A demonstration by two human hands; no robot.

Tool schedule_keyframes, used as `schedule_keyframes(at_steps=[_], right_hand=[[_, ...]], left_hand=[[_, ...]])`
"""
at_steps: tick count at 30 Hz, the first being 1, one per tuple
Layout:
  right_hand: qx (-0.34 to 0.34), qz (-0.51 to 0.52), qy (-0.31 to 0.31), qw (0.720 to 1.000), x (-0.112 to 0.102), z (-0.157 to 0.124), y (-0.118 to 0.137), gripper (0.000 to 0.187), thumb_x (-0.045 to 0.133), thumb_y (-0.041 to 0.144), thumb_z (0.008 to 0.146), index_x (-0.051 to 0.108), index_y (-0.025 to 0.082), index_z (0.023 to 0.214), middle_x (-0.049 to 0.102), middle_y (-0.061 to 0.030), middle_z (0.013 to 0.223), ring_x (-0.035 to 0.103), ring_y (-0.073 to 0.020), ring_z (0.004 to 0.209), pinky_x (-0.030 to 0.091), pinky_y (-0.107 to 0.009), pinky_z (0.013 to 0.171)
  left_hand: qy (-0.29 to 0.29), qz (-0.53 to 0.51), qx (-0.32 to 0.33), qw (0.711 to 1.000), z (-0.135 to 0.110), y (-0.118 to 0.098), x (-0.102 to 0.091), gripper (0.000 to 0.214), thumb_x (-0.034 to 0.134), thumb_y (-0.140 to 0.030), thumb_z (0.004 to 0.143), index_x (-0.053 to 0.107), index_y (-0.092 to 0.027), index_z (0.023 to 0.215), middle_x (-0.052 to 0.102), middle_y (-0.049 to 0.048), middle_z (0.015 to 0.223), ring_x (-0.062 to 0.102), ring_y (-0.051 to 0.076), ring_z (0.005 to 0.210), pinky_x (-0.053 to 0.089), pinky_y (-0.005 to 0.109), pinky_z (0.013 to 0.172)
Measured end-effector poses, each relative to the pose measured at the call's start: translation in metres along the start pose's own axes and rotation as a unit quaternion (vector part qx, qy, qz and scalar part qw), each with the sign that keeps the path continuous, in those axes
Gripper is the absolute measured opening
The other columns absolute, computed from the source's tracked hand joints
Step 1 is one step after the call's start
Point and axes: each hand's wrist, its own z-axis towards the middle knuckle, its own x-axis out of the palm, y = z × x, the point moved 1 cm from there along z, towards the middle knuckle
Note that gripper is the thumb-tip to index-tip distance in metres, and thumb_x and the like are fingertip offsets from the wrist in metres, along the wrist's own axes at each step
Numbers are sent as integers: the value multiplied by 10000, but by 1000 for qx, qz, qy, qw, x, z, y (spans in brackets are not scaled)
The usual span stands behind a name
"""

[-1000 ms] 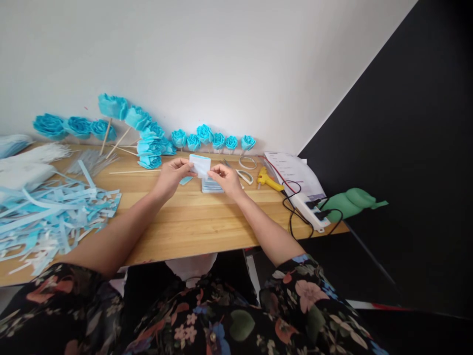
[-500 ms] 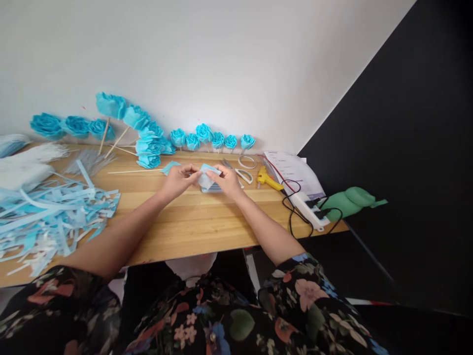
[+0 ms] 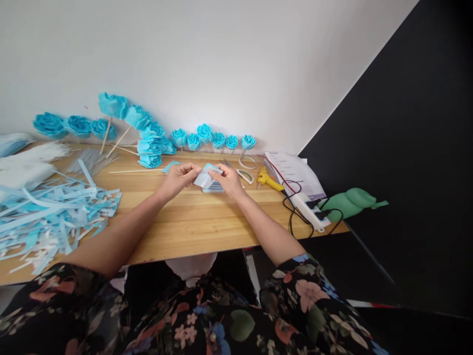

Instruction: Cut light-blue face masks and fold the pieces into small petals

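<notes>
Between my hands is a small pale blue and white sheet (image 3: pixel 203 178), thin like tissue or fabric. My left hand (image 3: pixel 179 179) pinches its left edge between thumb and fingers. On the other side my right hand (image 3: pixel 229 181) is closed on the sheet, thumb on top. Just under it lies a stack of similar light blue pieces (image 3: pixel 213 188), partly covered. Another blue piece (image 3: pixel 170 167) rests behind my left hand by a thin stick (image 3: pixel 136 171). White-handled scissors (image 3: pixel 245 176) lie right beyond my right hand, their blades partly hidden.
Several blue artificial flowers (image 3: pixel 150 144) on sticks line the wall. A heap of blue and white strips (image 3: pixel 55 217) covers the table's left. To the right are a roll of tape (image 3: pixel 248 161), a yellow glue gun (image 3: pixel 269 179), a power strip (image 3: pixel 308 211), papers (image 3: pixel 295 172) and a green bag (image 3: pixel 343 203).
The sheet between my hands is spread wider to the left, showing more of its white side. Both hands stay in nearly the same place. The view has shifted slightly.
</notes>
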Motion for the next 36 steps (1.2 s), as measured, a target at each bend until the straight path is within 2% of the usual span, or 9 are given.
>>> schedule_keyframes(at_steps=[12, 20, 27, 32, 36], right_hand=[[3, -15, 20, 1000, 1, -4, 10, 326, 691, 494, 759, 695, 191, 879, 676, 13, 764, 614, -150, 721, 488, -261, 678], [-5, 0, 50, 999, 2, -6, 10, 331, 708, 519, 759, 700, 203, 858, 674, 16, 778, 623, -152, 739, 506, -268, 707], [-9, 14, 54, 998, 3, -6, 8, 329, 710, 513, 769, 701, 200, 872, 675, 14, 780, 613, -143, 722, 505, -261, 702], [8, -7, 33, 999, 1, -4, 5, 366, 697, 535, 765, 696, 187, 880, 663, 11, 759, 596, -141, 696, 486, -251, 665], [15, -11, 19, 1000, 1, -4, 5, 367, 690, 533, 766, 689, 184, 880, 660, 5, 753, 591, -144, 692, 478, -250, 659]], left_hand=[[34, -35, -27, 998, -1, 3, -1, 420, 687, -575, 774, 612, -184, 643, 501, -24, 476, 424, 101, 463, 312, 246, 486], [19, -78, -40, 996, 0, 7, -1, 399, 731, -553, 730, 627, -179, 635, 487, -27, 505, 410, 96, 464, 327, 241, 471], [20, -87, -40, 995, 0, 7, -1, 394, 737, -543, 739, 629, -174, 654, 488, -32, 511, 414, 91, 473, 328, 239, 481], [-22, -106, -10, 994, 1, 3, 0, 367, 781, -510, 724, 647, -178, 806, 605, -9, 659, 520, 113, 577, 432, 250, 564], [-46, -100, 15, 994, 1, 1, 0, 360, 764, -511, 754, 643, -177, 810, 648, 18, 742, 581, 141, 700, 477, 269, 669]])
